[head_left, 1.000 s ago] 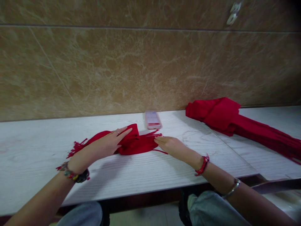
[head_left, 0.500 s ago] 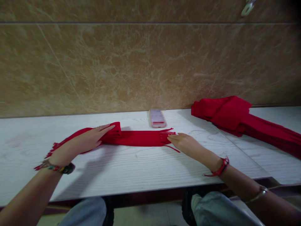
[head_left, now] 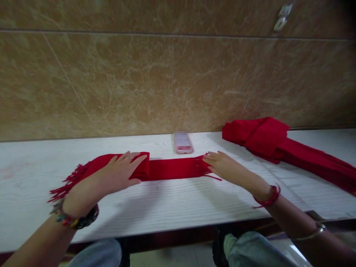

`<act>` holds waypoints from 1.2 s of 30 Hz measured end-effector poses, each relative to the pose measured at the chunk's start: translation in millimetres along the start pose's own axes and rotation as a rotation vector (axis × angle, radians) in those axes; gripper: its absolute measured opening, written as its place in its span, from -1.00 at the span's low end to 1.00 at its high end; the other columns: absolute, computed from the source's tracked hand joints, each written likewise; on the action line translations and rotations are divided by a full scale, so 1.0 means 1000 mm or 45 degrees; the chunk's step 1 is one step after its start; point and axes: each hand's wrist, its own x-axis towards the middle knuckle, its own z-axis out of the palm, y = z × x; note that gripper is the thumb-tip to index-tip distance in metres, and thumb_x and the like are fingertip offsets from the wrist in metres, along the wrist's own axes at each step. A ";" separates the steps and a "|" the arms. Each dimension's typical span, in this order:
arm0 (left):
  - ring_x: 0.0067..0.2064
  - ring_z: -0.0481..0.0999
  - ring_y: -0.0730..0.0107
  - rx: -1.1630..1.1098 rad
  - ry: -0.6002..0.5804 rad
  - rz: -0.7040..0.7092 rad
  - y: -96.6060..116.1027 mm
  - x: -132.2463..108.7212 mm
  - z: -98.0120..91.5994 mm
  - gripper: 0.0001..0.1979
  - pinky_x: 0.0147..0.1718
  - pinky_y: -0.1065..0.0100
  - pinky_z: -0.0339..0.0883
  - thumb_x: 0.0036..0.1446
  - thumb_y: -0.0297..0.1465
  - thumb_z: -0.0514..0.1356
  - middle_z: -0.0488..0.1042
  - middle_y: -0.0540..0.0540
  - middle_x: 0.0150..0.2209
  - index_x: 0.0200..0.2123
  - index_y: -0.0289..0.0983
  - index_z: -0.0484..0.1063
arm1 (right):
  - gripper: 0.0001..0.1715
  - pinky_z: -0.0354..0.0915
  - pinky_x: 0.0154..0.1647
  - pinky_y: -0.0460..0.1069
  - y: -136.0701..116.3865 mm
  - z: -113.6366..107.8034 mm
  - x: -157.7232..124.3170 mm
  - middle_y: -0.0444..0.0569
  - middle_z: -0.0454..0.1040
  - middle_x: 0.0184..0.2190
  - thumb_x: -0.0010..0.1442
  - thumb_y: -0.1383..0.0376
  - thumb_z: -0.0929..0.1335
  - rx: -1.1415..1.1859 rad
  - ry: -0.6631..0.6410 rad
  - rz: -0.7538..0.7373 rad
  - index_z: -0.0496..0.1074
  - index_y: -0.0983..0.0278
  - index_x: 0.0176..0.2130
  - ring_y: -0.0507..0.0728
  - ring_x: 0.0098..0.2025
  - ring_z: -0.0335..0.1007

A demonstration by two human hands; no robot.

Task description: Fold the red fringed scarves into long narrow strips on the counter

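Note:
A red fringed scarf (head_left: pixel 172 168) lies lengthwise on the white tabletop, its left part folded over on itself in layers. My left hand (head_left: pixel 118 170) rests on that folded part, fingers spread and the thumb at the near edge. Loose fringe sticks out to the left, behind my left wrist. At the scarf's right end, my right hand (head_left: pixel 226 168) touches the fringe with its fingers stretched out; the fingertips cover some of the strands. Between the hands the scarf is flat and smooth.
Behind the scarf a phone (head_left: pixel 183 142) lies by the tiled wall (head_left: pixel 155 85). A bundle of red fabric (head_left: pixel 267 137) sits at the right, trailing off to the edge of view. The white table (head_left: pixel 167 207) ends just before my knees.
My left hand has shifted right along with the folded part, and its fingers are more spread. My right hand stays at the fringe. The view has moved slightly.

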 end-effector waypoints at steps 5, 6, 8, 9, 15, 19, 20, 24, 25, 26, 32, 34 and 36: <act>0.22 -0.05 0.07 0.093 0.133 0.153 0.047 0.030 0.004 -0.51 0.10 -0.03 -0.09 0.12 -0.22 0.07 0.13 -0.21 0.17 0.10 -0.26 0.16 | -0.50 0.06 0.11 0.24 -0.054 -0.001 0.034 0.17 0.16 0.13 0.22 0.19 0.16 0.238 0.144 0.019 0.18 0.34 0.11 0.25 0.17 0.01; 0.22 -0.02 0.10 0.093 0.161 0.194 0.053 0.037 0.008 -0.55 0.11 -0.02 -0.11 0.15 -0.24 0.05 0.16 -0.20 0.16 0.08 -0.26 0.18 | -0.47 0.04 0.11 0.26 -0.061 0.003 0.038 0.17 0.13 0.15 0.23 0.16 0.15 0.259 0.108 0.023 0.15 0.34 0.13 0.26 0.19 -0.03; 0.19 0.07 0.14 0.088 0.177 0.227 0.059 0.048 0.020 -0.59 0.11 0.01 -0.08 0.17 -0.25 0.03 0.23 -0.21 0.12 0.06 -0.27 0.22 | -0.42 0.01 0.10 0.29 -0.067 0.013 0.041 0.15 0.10 0.17 0.24 0.11 0.12 0.282 0.013 0.034 0.09 0.32 0.16 0.28 0.21 -0.08; 0.17 0.13 0.13 0.086 0.164 0.222 0.059 0.052 0.026 -0.59 0.10 0.03 -0.04 0.17 -0.25 0.03 0.25 -0.21 0.10 0.06 -0.27 0.23 | -0.41 0.00 0.11 0.29 -0.067 0.018 0.040 0.13 0.08 0.18 0.24 0.10 0.09 0.288 -0.031 0.034 0.07 0.30 0.18 0.28 0.21 -0.10; 0.11 0.23 0.19 0.067 0.105 0.185 0.045 0.051 0.052 -0.59 0.07 0.09 0.01 0.20 -0.23 -0.04 0.22 -0.18 0.12 0.09 -0.21 0.21 | -0.42 -0.02 0.12 0.28 -0.030 0.028 0.012 0.11 0.03 0.20 0.26 0.12 0.06 0.203 -0.111 0.098 0.01 0.28 0.20 0.25 0.22 -0.11; 0.12 0.22 0.20 0.058 0.105 0.194 0.043 0.046 0.051 -0.59 0.08 0.10 -0.02 0.20 -0.25 -0.04 0.20 -0.18 0.13 0.10 -0.22 0.21 | -0.42 0.08 0.04 0.33 0.001 0.033 -0.009 0.15 0.03 0.20 0.26 0.14 0.07 0.126 -0.180 0.188 0.00 0.30 0.20 0.28 0.20 -0.04; 0.12 0.23 0.19 0.056 0.091 0.195 0.044 0.046 0.050 -0.59 0.08 0.09 -0.02 0.20 -0.26 -0.04 0.21 -0.19 0.13 0.09 -0.23 0.21 | -0.42 0.09 0.02 0.33 0.009 0.034 -0.014 0.16 0.03 0.20 0.25 0.14 0.07 0.117 -0.196 0.209 0.00 0.31 0.20 0.30 0.19 -0.03; 0.12 0.23 0.14 0.047 0.079 0.181 0.052 0.047 0.043 -0.63 0.08 0.04 -0.03 0.19 -0.33 -0.02 0.23 -0.22 0.11 0.06 -0.26 0.26 | -0.36 0.11 0.03 0.31 0.035 0.029 -0.025 0.23 0.04 0.18 0.20 0.10 0.15 0.113 -0.312 0.286 0.05 0.35 0.18 0.34 0.19 -0.04; 0.13 0.21 0.13 0.049 0.090 0.186 0.055 0.048 0.042 -0.63 0.09 0.02 -0.04 0.19 -0.36 -0.02 0.23 -0.22 0.12 0.05 -0.26 0.27 | -0.34 0.09 0.05 0.29 0.038 0.024 -0.023 0.22 0.04 0.18 0.18 0.09 0.18 0.124 -0.324 0.279 0.06 0.35 0.18 0.34 0.19 -0.06; 0.14 0.18 0.12 0.052 0.100 0.198 0.058 0.050 0.041 -0.63 0.09 0.02 -0.05 0.19 -0.37 -0.02 0.21 -0.22 0.13 0.06 -0.27 0.26 | -0.32 0.07 0.08 0.28 0.038 0.017 -0.019 0.22 0.03 0.19 0.15 0.07 0.20 0.141 -0.309 0.254 0.08 0.34 0.17 0.33 0.20 -0.07; 0.21 0.00 0.10 -0.024 0.030 0.315 0.079 0.062 0.041 -0.47 0.11 0.09 -0.06 0.20 -0.18 -0.07 0.01 -0.22 0.22 0.17 -0.32 0.06 | -0.53 0.12 0.10 0.10 0.008 -0.001 0.026 0.17 0.28 0.05 0.18 0.24 0.21 0.341 -0.103 0.068 0.24 0.38 0.05 0.17 0.09 0.18; 0.23 -0.06 0.13 -0.081 -0.053 0.308 0.083 0.063 0.044 -0.43 0.12 0.12 -0.08 0.22 -0.14 -0.14 -0.06 -0.23 0.23 0.20 -0.34 -0.02 | -0.62 0.16 0.07 0.08 0.004 0.007 0.034 0.16 0.35 -0.03 0.19 0.33 0.18 0.348 -0.104 0.027 0.29 0.40 -0.01 0.15 0.02 0.25; 0.24 -0.12 0.15 -0.136 -0.113 0.295 0.084 0.062 0.048 -0.40 0.13 0.12 -0.11 0.22 -0.11 -0.21 -0.12 -0.22 0.25 0.21 -0.35 -0.08 | -0.64 0.17 0.06 0.08 0.008 0.020 0.031 0.15 0.37 -0.07 0.20 0.40 0.14 0.311 -0.090 0.005 0.31 0.38 -0.04 0.14 0.00 0.27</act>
